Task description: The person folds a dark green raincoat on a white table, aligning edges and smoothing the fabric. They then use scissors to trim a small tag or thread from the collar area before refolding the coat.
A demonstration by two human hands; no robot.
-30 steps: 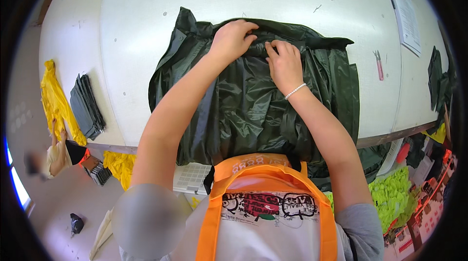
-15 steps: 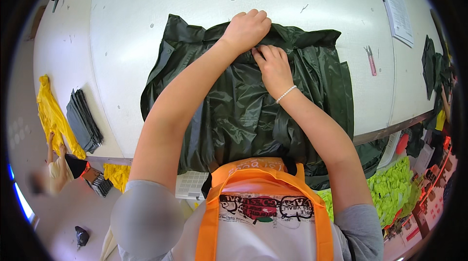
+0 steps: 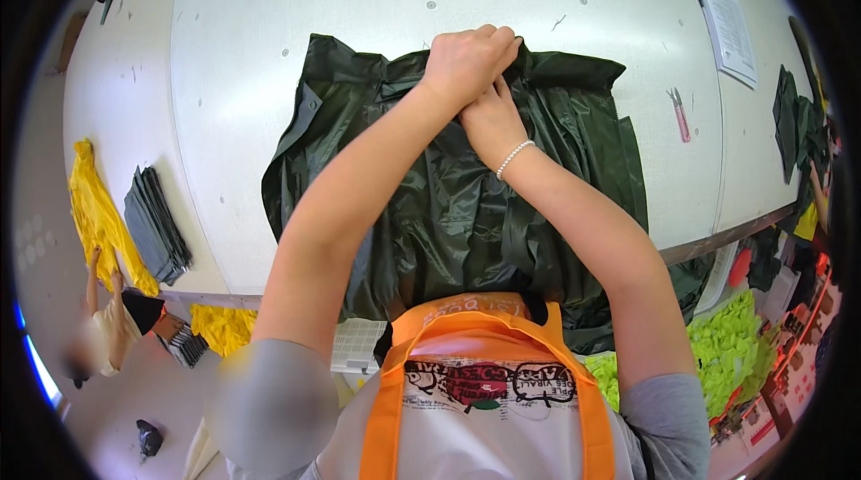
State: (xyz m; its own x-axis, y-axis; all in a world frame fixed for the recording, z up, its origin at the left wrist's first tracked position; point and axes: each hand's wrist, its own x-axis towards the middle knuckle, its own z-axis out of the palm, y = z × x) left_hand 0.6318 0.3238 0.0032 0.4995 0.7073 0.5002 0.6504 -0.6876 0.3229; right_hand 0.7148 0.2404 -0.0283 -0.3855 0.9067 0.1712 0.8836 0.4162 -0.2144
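A shiny dark green garment [image 3: 439,202], with the look of a rain jacket, lies spread and wrinkled over the table's near edge. A snap stud shows on its left flap. My left hand [image 3: 473,60] is closed on the fabric near the middle of the garment's far edge. Just below it, my right hand [image 3: 495,126], with a beaded bracelet at the wrist, is closed on the same fabric. Its fingertips tuck under the left hand and are mostly hidden, as is the cloth between the two hands.
Pink-handled snips [image 3: 679,115] and printed sheets [image 3: 725,22] lie to the right on the white table [image 3: 233,121]. At left are a stack of folded dark pieces [image 3: 154,224] and a yellow garment [image 3: 103,220] handled by another person. Lime-green cloth [image 3: 722,345] is heaped at lower right.
My left hand has shifted right and slightly nearer along the far edge. My right hand has slid in beneath it, and the fabric between them has bunched closer.
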